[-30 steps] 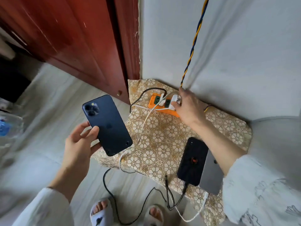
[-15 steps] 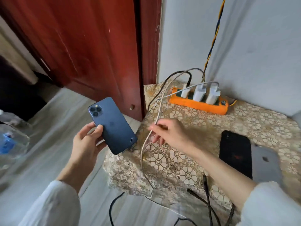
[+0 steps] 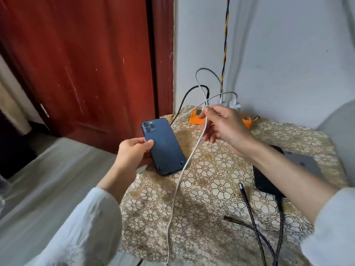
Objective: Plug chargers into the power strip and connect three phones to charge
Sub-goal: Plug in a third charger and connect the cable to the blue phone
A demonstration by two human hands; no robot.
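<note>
A: Blue phone (image 3: 165,145) status?
B: Left hand (image 3: 132,153) grips it at the bench (image 3: 211,217) edge.
A: Change?
B: Right hand (image 3: 223,124) has lifted the white cable (image 3: 184,167), pinched, nearer the power strip (image 3: 196,119). Its plug end comes next.

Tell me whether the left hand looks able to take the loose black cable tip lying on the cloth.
Probably not yet: the left hand grips the blue phone, and the black cable tip lies across the table, near the right forearm.
</note>
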